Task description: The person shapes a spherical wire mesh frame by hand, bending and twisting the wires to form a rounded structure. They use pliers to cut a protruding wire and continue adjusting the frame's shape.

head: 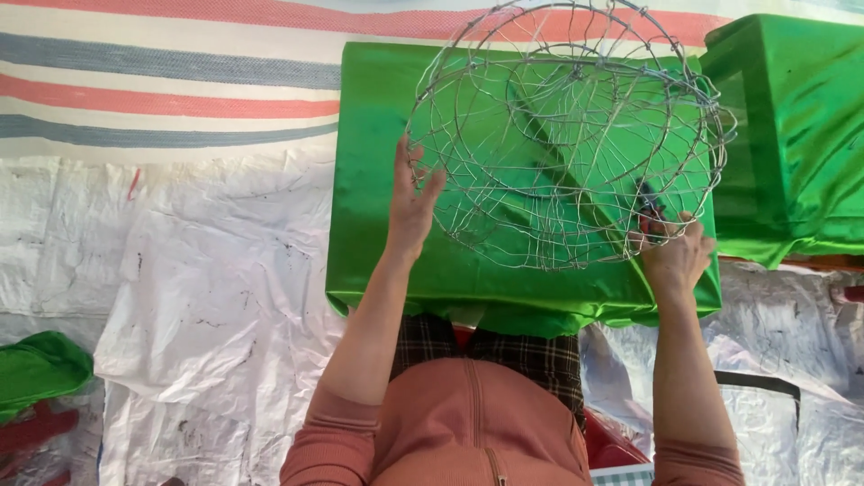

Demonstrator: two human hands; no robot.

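Green satin cloth covers the tabletop (378, 180), and over it both hands hold a round wire-mesh basket frame (562, 135) tipped up toward the camera. Left hand (412, 202) lies open and flat against the frame's left rim, fingers spread upward, pressing rather than gripping. Right hand (673, 254) is closed at the lower right rim around what looks like a small dark tool with red handles (650, 216); whether it also pinches the wire I cannot tell. A second green-covered block (792, 126) stands just beside the frame on the right. Below and to the left lies white plastic sheeting (207, 297), with striped tarpaulin (171, 81) beyond. As a judgement: with only an open palm steadying one side, the light frame could roll or slip off that hand, and loose wire ends could snag the satin or scratch the fingers
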